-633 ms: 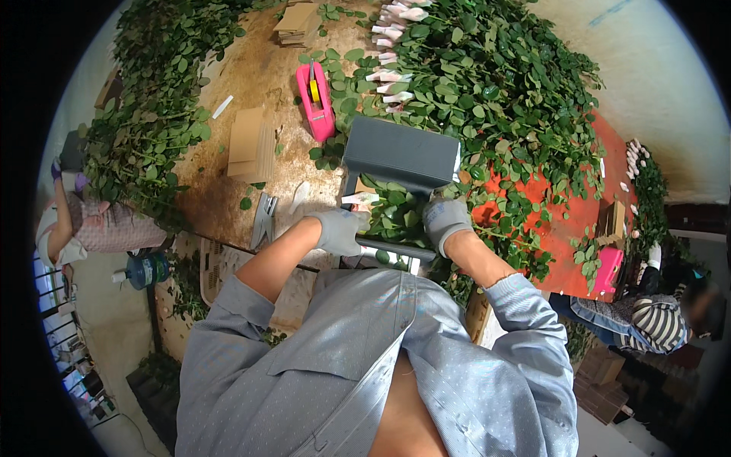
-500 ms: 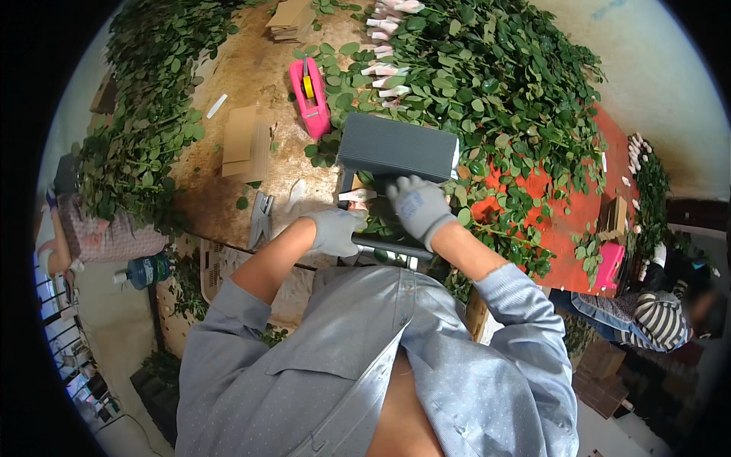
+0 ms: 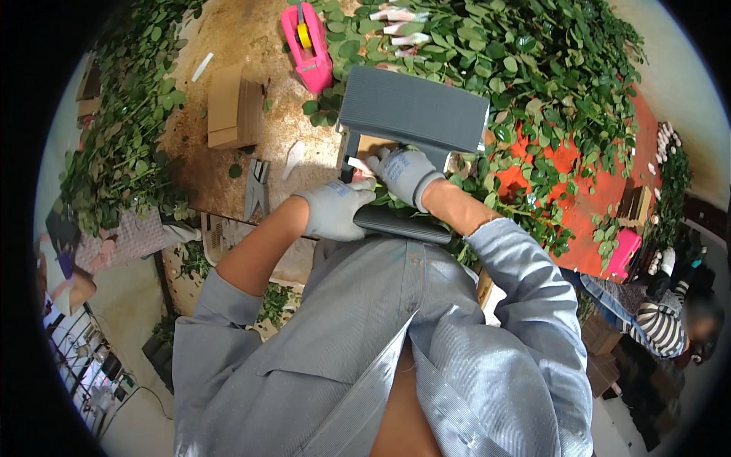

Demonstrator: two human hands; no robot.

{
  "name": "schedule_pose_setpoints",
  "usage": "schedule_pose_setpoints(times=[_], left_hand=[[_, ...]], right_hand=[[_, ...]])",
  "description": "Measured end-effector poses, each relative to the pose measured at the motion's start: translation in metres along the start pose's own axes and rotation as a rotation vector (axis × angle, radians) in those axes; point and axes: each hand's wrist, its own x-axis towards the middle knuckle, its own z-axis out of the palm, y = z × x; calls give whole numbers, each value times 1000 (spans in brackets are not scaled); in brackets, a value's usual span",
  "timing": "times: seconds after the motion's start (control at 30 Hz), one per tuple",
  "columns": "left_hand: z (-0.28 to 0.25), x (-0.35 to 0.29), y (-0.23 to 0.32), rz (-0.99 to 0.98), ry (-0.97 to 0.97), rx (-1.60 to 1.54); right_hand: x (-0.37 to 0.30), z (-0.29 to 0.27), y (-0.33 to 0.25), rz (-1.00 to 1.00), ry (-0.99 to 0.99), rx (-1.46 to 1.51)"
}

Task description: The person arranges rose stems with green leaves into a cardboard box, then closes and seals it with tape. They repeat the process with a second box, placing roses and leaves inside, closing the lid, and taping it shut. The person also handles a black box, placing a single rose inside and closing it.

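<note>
Between two dark grey padded bars, the far one [image 3: 415, 107] and the near one [image 3: 403, 225], lies a leafy rose with a white-sleeved, pinkish bud [image 3: 359, 167]. My left hand [image 3: 335, 209], in a grey glove, is closed at the bud's near side, its fingertips against it. My right hand [image 3: 407, 177], gloved too, curls its fingers around the rose just right of the bud. The gloves hide most of the stem. A piece of brown cardboard [image 3: 373, 145] shows under the far bar.
A pink tape dispenser [image 3: 308, 49], a cardboard stack [image 3: 234, 114], a metal stapler-like tool [image 3: 256, 189] and a white sleeve [image 3: 293, 160] lie on the wooden table. Leafy rose heaps [image 3: 533, 61] cover the right side. A person in stripes [image 3: 661, 327] is at far right.
The view has shifted, bringing the padded bars closer. My right hand has moved left toward the bud, and my left hand has come in against it from the near side.
</note>
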Motion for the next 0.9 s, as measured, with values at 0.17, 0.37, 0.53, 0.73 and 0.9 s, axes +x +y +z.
schedule_pose_setpoints(times=[0.17, 0.37, 0.53, 0.73, 0.9], left_hand=[[-28, -7, -21, 79, 27, -339], [-22, 24, -40, -96, 458, 201], [-7, 38, -59, -152, 435, 355], [-6, 28, -84, -125, 558, 414], [-45, -13, -87, -550, 311, 505]], right_hand=[[-3, -1, 4, 33, 12, 146], [-5, -7, 9, 91, 13, 258], [-5, 13, 18, 48, 94, 237], [2, 16, 19, 89, 87, 228], [0, 17, 14, 63, 97, 166]])
